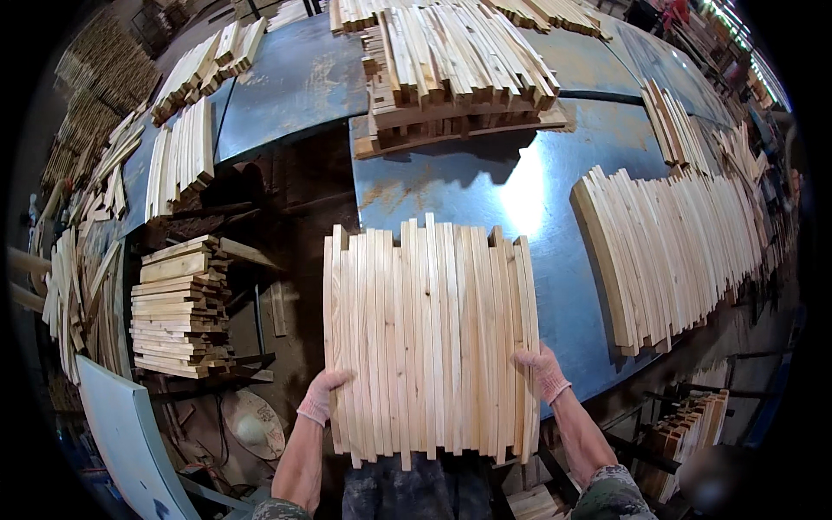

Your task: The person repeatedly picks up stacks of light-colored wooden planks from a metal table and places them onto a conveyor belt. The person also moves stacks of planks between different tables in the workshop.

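Between my two gloved hands is a wide row of pale wooden strips [429, 347], pressed side by side with uneven ends. My left hand [324, 395], in a pinkish knit glove, grips the row's left edge, thumb on top and fingers hidden behind. At the right edge my right hand [544, 373] clamps the strips the same way. The row hangs in front of my body, its far end overlapping the blue metal tabletop [416, 186]. Another row of strips [680, 247] lies on the table to the right.
Ahead, a wooden pallet [459, 126] bears stacked strips [459, 52]. A strip stack [182, 308] stands at left beside a dark gap, with loose strips [82, 286] beyond. A pale blue panel [134, 438] rises at lower left. Shorter strip bundles [182, 156] lie on the far-left tabletop.
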Motion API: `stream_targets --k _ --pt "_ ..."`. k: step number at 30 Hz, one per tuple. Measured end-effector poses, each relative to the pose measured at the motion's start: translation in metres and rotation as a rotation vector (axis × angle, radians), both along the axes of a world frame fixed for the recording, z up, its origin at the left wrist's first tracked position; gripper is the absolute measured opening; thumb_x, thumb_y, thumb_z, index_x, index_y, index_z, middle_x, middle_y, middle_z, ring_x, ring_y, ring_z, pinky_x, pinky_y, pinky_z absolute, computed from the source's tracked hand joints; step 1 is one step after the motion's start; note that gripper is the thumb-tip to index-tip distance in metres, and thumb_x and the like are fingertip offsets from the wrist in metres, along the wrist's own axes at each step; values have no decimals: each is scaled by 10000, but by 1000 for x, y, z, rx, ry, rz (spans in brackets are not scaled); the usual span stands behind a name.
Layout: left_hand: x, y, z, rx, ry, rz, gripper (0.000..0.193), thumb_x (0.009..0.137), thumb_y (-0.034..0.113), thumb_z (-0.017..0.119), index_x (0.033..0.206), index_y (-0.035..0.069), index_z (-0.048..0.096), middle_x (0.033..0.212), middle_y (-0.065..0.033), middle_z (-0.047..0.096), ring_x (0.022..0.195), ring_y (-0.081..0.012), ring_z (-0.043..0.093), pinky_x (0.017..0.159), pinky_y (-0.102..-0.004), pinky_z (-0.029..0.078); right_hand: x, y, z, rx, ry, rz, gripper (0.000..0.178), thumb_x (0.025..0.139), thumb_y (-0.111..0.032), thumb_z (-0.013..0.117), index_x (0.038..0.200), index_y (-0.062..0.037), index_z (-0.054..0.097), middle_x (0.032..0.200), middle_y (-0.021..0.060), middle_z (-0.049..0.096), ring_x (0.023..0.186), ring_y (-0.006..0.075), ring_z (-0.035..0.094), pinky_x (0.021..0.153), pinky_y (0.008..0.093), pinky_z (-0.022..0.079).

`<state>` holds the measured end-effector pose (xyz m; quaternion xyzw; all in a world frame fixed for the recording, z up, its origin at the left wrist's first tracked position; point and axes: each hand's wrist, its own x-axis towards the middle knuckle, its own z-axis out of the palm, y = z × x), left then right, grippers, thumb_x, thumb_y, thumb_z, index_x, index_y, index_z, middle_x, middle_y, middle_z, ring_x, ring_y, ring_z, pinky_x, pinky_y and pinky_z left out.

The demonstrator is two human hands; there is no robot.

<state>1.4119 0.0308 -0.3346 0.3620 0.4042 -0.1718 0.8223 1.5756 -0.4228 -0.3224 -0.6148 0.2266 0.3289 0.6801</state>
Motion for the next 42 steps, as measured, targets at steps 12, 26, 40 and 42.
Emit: stream_targets --k 12,26,40,42 --pt "-179 17 102 95 -26 222 633 852 144 816 1429 -17 612 1269 -89 719 1114 -207 702 1011 -386 559 -85 60 53 135 -15 173 390 775 -123 718 1130 25 656 872 9 616 728 129 567 653 307 448" --pt "-523 82 286 309 -339 767 655 856 236 795 1432 -10 603 1246 -118 729 1086 -225 734 980 -410 600 -226 346 217 407 -306 799 419 794 -170 740 1150 37 659 831 26 677 682 142 635 589 282 502" --pt "-870 95 254 358 -195 1263 610 951 337 766 1409 -32 607 1258 -173 737 1085 -293 750 979 -450 612 -535 637 267 458 -13 1418 343 882 -50 665 1200 77 687 1054 154 757 904 261 750 854 407 636" --pt "-885 101 250 365 -216 1314 605 991 350 736 1433 -39 594 1277 -173 731 1083 -265 748 980 -418 603 -531 682 230 461 -30 1461 267 900 -69 675 1120 80 691 999 140 750 857 263 745 851 423 643"
